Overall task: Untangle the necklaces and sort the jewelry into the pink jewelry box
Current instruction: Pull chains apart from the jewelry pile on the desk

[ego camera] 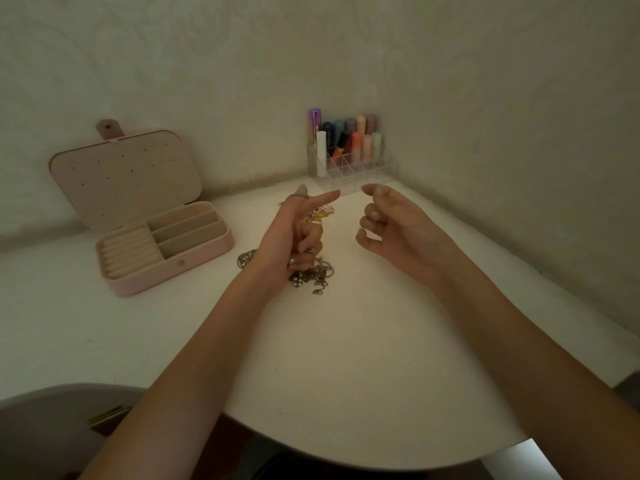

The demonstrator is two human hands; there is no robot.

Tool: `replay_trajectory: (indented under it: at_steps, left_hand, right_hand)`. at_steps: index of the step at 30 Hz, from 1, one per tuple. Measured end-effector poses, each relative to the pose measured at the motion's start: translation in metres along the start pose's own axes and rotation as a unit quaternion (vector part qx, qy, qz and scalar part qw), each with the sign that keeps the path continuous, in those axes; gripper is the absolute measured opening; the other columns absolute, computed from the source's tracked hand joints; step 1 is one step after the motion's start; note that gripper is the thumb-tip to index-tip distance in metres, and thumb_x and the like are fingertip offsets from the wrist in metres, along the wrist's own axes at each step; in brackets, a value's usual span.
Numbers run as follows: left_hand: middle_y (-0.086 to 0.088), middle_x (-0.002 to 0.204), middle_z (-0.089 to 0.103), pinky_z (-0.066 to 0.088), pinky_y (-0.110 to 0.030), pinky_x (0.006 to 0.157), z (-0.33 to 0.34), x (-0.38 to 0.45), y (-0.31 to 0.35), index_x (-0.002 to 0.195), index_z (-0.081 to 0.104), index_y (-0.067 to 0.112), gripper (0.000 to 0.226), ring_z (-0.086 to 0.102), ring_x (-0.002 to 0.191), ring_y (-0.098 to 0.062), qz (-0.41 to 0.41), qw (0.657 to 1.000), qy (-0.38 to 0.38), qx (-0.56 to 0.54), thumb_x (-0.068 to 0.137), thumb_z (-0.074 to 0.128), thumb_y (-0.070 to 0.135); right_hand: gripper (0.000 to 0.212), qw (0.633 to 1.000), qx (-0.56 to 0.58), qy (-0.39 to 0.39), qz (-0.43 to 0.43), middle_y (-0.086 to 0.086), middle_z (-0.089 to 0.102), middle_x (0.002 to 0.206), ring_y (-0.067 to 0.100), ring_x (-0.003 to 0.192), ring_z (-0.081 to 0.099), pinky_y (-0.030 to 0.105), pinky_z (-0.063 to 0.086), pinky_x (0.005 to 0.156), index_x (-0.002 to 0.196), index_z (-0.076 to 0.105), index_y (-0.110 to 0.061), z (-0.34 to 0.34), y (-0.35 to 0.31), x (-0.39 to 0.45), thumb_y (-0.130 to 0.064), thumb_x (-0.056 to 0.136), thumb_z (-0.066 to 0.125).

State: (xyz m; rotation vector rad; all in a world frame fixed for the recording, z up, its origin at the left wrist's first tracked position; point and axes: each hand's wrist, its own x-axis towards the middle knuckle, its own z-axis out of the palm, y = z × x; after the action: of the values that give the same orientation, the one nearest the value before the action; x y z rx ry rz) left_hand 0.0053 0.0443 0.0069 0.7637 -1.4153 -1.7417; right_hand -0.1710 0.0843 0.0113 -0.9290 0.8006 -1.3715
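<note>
The tangled heap of dark metal chains and charms lies on the white counter directly under the left hand, nearer it than the right hand. A smaller gold cluster sits beyond it. Both hands hover half-curled, fingers loosely parted; whether a fine chain runs between them I cannot tell. One open pink rectangular jewelry box waits to the left, apparently empty.

Both hands above tangled jewelry, open pink jewelry box left
</note>
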Motion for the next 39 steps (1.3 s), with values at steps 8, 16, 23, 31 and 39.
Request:
replay_trajectory:
  at_steps: [8,16,23,31,39]
  left_hand:
    - [0.011,0.041,0.02,0.01,-0.018,0.039,0.001,-0.001,-0.002,0.066,0.059,0.016,0.047,0.016,0.033,-0.005,0.009,0.991,-0.134,0.007,0.088,0.038,0.051]
    - [0.005,0.043,0.017,0.016,-0.013,0.036,-0.002,0.002,0.001,0.066,0.059,0.015,0.048,0.015,0.034,-0.006,0.005,0.974,-0.209,-0.085,0.068,0.069,0.061]
    - [0.004,0.042,0.026,0.014,-0.015,0.037,-0.015,0.008,0.005,0.068,0.054,0.009,0.047,0.018,0.033,-0.009,0.062,0.988,0.119,-0.079,0.096,0.026,0.034]
    - [0.012,0.085,0.066,0.051,-0.032,0.07,0.0,-0.005,-0.011,0.091,0.063,0.027,0.023,0.062,0.083,-0.011,0.194,0.821,0.27,0.464,0.076,0.048,0.033]
    - [0.01,0.09,0.071,0.051,-0.023,0.084,0.011,-0.005,-0.013,0.097,0.069,0.015,0.014,0.066,0.09,-0.004,0.211,0.917,0.114,0.319,0.087,0.064,0.023]
  right_hand:
    - [0.037,0.912,-0.389,-0.098,-0.08,-0.005,0.058,0.128,0.008,0.116,0.056,0.025,0.047,0.095,0.13,0.052,-0.023,0.008,0.023,0.002,-0.007,0.097,0.049]
    - [0.016,0.943,-0.312,-0.103,-0.045,0.005,0.068,0.102,0.013,0.097,0.067,0.031,0.053,0.091,0.107,0.06,-0.011,0.015,0.021,0.001,-0.008,0.097,0.048]
    - [0.016,0.982,-0.18,0.015,-0.046,-0.004,0.058,0.068,0.007,0.064,0.056,0.021,0.051,0.07,0.094,0.066,-0.012,-0.001,0.004,0.002,-0.016,0.097,0.051]
    - [0.015,0.984,-0.17,0.024,-0.04,-0.002,0.07,0.084,0.01,0.074,0.065,0.021,0.048,0.076,0.107,0.062,-0.018,-0.001,0.002,0.0,-0.021,0.094,0.055]
    - [0.016,0.983,-0.176,0.044,-0.034,0.0,0.071,0.074,0.01,0.066,0.065,0.019,0.051,0.067,0.098,0.065,-0.012,0.005,0.006,0.0,-0.019,0.084,0.067]
